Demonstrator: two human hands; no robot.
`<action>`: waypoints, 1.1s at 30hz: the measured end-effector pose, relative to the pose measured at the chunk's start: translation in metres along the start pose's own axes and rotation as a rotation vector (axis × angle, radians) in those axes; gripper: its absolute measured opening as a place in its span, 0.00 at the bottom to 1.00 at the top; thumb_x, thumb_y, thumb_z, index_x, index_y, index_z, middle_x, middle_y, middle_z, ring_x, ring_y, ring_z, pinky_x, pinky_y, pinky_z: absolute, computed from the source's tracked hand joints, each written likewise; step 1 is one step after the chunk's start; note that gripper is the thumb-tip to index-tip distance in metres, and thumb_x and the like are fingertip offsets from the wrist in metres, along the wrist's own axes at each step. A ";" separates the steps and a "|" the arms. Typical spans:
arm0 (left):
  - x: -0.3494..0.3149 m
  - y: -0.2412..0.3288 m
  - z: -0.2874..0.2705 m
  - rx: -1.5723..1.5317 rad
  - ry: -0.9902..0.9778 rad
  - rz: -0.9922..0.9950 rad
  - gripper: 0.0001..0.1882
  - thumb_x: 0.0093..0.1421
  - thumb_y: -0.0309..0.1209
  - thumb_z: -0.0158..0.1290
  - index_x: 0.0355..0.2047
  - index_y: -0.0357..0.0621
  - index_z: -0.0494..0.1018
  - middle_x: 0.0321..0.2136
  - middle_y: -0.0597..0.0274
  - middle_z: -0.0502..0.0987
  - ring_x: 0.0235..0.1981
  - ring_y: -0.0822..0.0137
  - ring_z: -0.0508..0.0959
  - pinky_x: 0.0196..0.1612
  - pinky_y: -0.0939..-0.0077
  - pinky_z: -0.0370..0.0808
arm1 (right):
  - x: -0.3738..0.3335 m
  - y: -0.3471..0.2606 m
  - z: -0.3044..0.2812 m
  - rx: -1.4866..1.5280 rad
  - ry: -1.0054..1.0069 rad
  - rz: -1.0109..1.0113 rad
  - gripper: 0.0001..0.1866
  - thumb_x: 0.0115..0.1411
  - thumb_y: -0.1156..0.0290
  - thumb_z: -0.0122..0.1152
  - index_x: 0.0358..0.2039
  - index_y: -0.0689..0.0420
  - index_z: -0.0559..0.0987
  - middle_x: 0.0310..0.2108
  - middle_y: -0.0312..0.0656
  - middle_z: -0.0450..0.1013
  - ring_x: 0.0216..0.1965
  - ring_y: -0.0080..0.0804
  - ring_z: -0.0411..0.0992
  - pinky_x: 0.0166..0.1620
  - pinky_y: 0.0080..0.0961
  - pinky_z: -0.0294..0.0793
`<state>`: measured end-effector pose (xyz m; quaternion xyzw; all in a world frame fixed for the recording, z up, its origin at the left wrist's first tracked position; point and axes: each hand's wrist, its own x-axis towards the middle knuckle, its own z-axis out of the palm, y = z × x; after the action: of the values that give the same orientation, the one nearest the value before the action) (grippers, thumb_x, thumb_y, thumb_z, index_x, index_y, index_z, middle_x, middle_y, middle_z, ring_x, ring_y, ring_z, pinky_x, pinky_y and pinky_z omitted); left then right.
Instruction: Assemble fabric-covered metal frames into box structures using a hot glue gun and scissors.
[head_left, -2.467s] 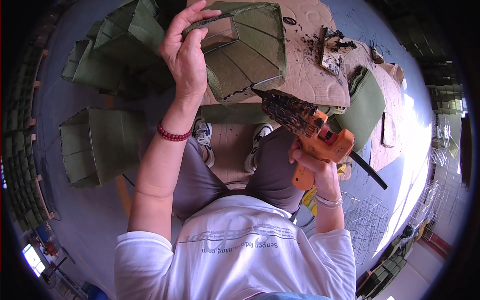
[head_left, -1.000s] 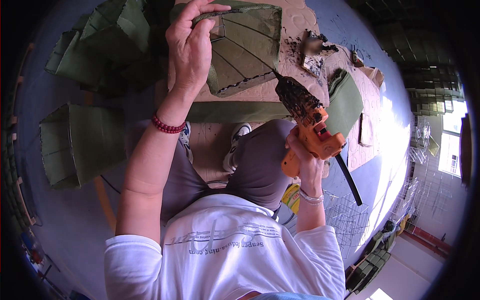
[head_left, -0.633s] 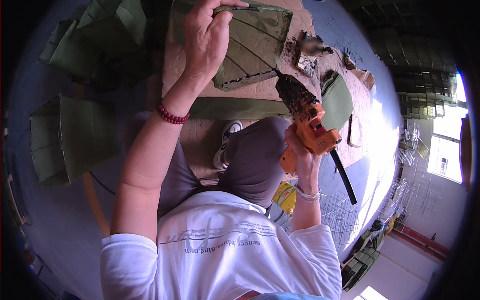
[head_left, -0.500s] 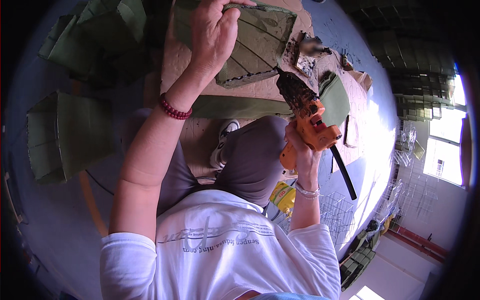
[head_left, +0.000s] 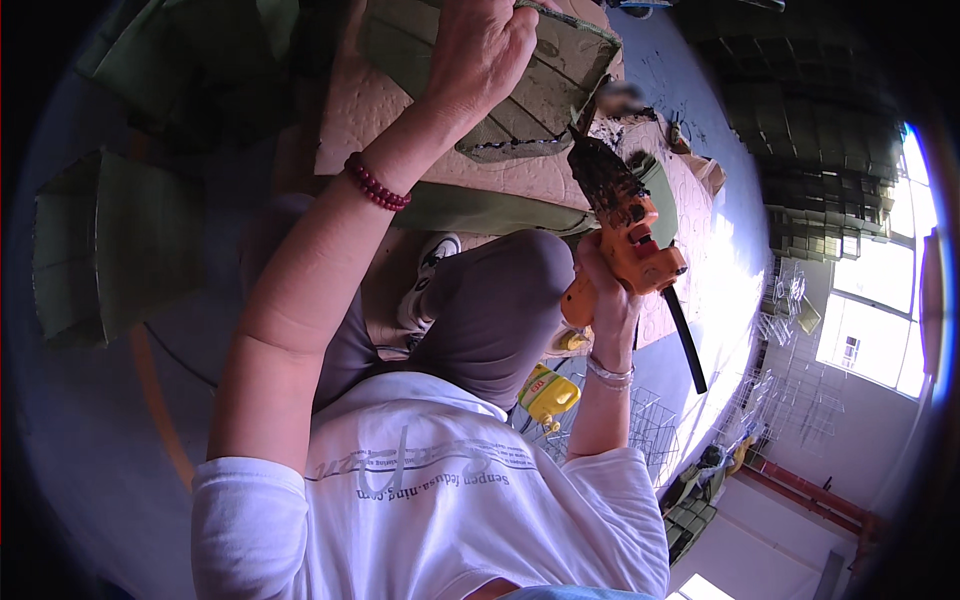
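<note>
My left hand (head_left: 482,52) grips the rim of a green folded box (head_left: 545,85) lying on a tan padded board (head_left: 380,110). A red bead bracelet sits on that wrist. My right hand (head_left: 603,290) holds an orange glue gun (head_left: 632,235) with a dark, crusted barrel. Its nozzle points up at the box's right edge, close to or touching it. A black cord runs down from the gun's handle. My bent knees in grey trousers lie under both arms.
More green folded boxes (head_left: 110,240) lie on the blue floor at left and upper left. A yellow bottle (head_left: 548,392) stands by my right side. Wire racks (head_left: 790,320) and bright windows are at the far right. A white shoe (head_left: 428,270) shows under the board.
The glue gun has risen from beside my knee to the right edge of the box. My left hand has stayed on the box's rim while the view shifted closer.
</note>
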<state>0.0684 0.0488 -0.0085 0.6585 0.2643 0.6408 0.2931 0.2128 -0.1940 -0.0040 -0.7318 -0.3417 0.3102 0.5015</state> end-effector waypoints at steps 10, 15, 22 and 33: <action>0.006 0.003 0.002 0.078 0.009 0.000 0.19 0.58 0.20 0.41 0.49 0.36 0.71 0.35 0.54 0.77 0.41 0.56 0.73 0.51 0.61 0.68 | 0.007 -0.001 -0.001 -0.034 0.020 -0.059 0.10 0.52 0.76 0.66 0.35 0.60 0.78 0.29 0.34 0.75 0.29 0.20 0.73 0.35 0.19 0.73; 0.005 0.004 0.004 0.081 0.016 0.000 0.18 0.59 0.22 0.40 0.49 0.36 0.70 0.36 0.54 0.76 0.43 0.56 0.72 0.52 0.61 0.67 | 0.012 -0.002 -0.003 -0.004 0.015 -0.077 0.11 0.52 0.76 0.66 0.36 0.60 0.78 0.30 0.35 0.75 0.30 0.20 0.73 0.35 0.20 0.73; 0.004 0.001 0.006 0.107 0.022 0.025 0.18 0.60 0.22 0.40 0.49 0.36 0.70 0.36 0.54 0.76 0.42 0.56 0.72 0.53 0.61 0.67 | 0.013 0.001 -0.005 -0.111 0.046 -0.090 0.12 0.51 0.77 0.67 0.37 0.60 0.78 0.31 0.35 0.75 0.31 0.21 0.73 0.37 0.20 0.73; 0.011 -0.005 -0.001 0.053 0.042 0.026 0.19 0.59 0.21 0.40 0.50 0.34 0.71 0.35 0.54 0.78 0.37 0.58 0.74 0.46 0.64 0.72 | -0.004 -0.005 -0.005 0.069 -0.037 -0.071 0.12 0.53 0.78 0.63 0.39 0.63 0.76 0.31 0.38 0.74 0.33 0.25 0.74 0.40 0.23 0.74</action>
<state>0.0677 0.0605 -0.0049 0.6557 0.2786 0.6511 0.2616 0.2134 -0.1985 0.0028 -0.6957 -0.3659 0.3174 0.5305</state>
